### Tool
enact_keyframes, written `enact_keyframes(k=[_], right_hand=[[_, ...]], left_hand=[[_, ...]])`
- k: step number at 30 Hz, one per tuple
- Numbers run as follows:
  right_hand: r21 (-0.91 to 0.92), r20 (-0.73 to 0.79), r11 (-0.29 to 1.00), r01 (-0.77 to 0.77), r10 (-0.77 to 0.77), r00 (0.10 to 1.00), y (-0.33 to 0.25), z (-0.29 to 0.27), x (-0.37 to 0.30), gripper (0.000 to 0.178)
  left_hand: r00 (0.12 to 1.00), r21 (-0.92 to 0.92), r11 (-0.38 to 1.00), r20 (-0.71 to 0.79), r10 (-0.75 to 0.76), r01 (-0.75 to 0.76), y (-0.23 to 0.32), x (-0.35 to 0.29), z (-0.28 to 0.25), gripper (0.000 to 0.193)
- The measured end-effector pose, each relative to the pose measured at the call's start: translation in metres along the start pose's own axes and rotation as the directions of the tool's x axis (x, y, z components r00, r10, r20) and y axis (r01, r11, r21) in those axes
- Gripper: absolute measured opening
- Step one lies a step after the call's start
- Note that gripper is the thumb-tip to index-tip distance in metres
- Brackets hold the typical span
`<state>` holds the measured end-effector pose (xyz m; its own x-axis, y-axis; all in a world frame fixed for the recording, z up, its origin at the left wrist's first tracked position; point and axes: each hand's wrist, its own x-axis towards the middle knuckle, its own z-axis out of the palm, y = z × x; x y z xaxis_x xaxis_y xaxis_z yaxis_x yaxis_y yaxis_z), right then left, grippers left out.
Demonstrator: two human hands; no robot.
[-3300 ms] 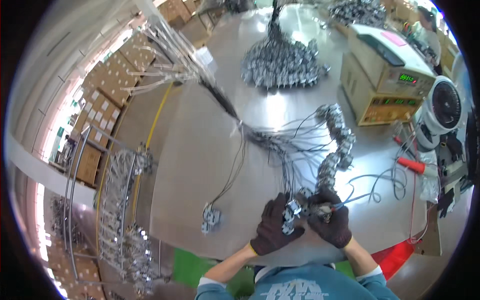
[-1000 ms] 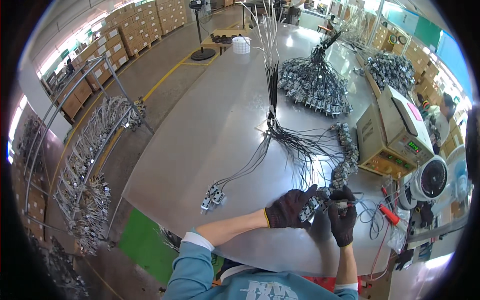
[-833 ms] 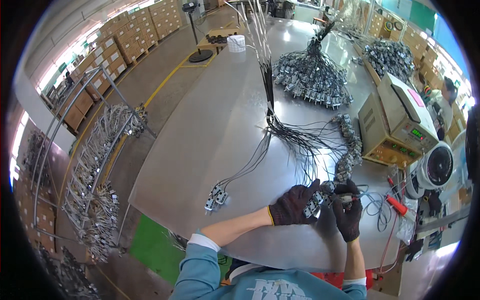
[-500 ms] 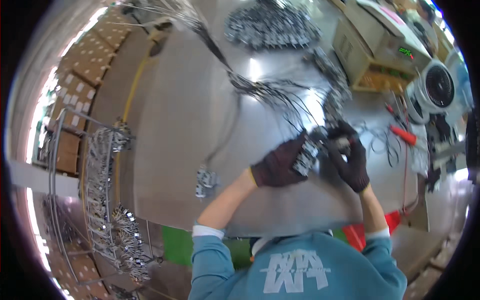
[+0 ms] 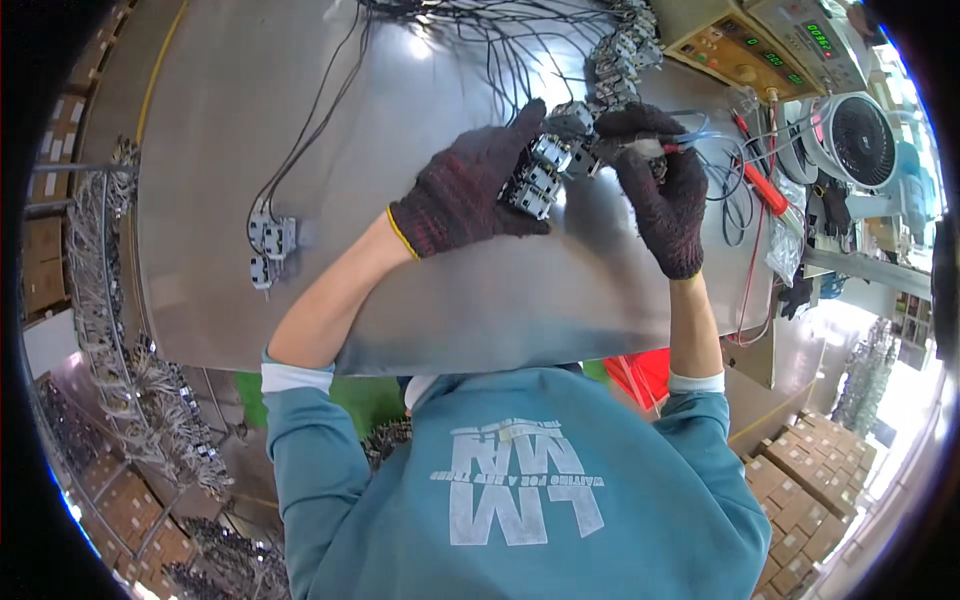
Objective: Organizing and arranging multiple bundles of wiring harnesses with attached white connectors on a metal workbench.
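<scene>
My left hand (image 5: 450, 195), in a dark knitted glove with a yellow cuff, is closed around a cluster of small silver-and-black metal parts (image 5: 540, 180). Just to its right, my gloved right hand (image 5: 672, 205) pinches a slim probe (image 5: 652, 148) with a whitish body and a red part. Thin cables run off from that side. The probe's tip is hard to make out near the cluster. More of the same metal parts (image 5: 622, 65) trail away in a row beyond my hands. Black cables (image 5: 330, 95) lead to a separate group of parts (image 5: 270, 242) on the left.
A steel table (image 5: 240, 325) lies under everything. Right of my hands are a red-handled tool (image 5: 765, 188), loose leads (image 5: 738, 215) and a round fan (image 5: 858, 140). Bench instruments (image 5: 752, 50) with lit displays stand at the far right. A rack of hanging cables (image 5: 115, 300) is at the left.
The whole view has shifted, so the table and both hands sit higher and further left in the picture. My left hand keeps hold of the cluster, and the right stays close beside it.
</scene>
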<state>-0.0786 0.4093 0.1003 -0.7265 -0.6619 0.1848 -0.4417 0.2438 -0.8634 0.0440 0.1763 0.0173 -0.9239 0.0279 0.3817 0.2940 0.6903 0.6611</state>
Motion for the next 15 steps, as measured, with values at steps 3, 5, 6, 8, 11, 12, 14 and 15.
enact_keyframes(k=[3,5,6,8,11,12,14,15], right_hand=[[0.098,-0.099,0.989,0.114,-0.105,0.99,0.006,0.005,0.001,0.031],[0.085,-0.136,0.991,0.103,-0.091,0.987,0.002,0.007,-0.001,0.028],[0.081,-0.181,0.992,0.1,-0.084,0.98,-0.001,0.009,-0.001,0.025],[0.08,-0.184,0.986,0.145,-0.129,0.974,-0.009,0.013,0.003,0.023],[0.033,-0.188,0.983,0.18,-0.171,0.967,-0.021,0.02,0.007,0.021],[-0.003,-0.185,0.986,0.169,-0.166,0.969,-0.023,0.021,0.008,0.021],[0.075,-0.185,0.981,0.178,-0.162,0.969,-0.017,0.028,0.012,0.021],[0.159,-0.194,0.969,0.188,-0.156,0.968,-0.014,0.032,0.015,0.021]], left_hand=[[0.992,-0.022,0.996,0.098,-0.081,0.083,0.005,0.002,-0.005,0.139],[0.998,-0.05,0.998,0.06,-0.028,0.031,0.001,0.004,0.002,0.138],[0.999,-0.062,0.998,0.025,0.028,-0.026,0.0,0.005,0.002,0.137],[0.999,-0.049,0.999,0.04,0.003,-0.001,0.0,0.003,0.001,0.137],[0.998,-0.065,0.998,0.061,-0.01,0.014,-0.007,0.003,0.003,0.136],[0.998,-0.088,0.996,0.069,-0.007,0.014,-0.005,0.004,0.002,0.135],[0.999,-0.063,0.998,0.051,-0.001,0.004,-0.002,0.005,0.002,0.135],[0.999,-0.029,1.0,0.04,0.01,-0.009,-0.001,0.005,-0.001,0.136]])
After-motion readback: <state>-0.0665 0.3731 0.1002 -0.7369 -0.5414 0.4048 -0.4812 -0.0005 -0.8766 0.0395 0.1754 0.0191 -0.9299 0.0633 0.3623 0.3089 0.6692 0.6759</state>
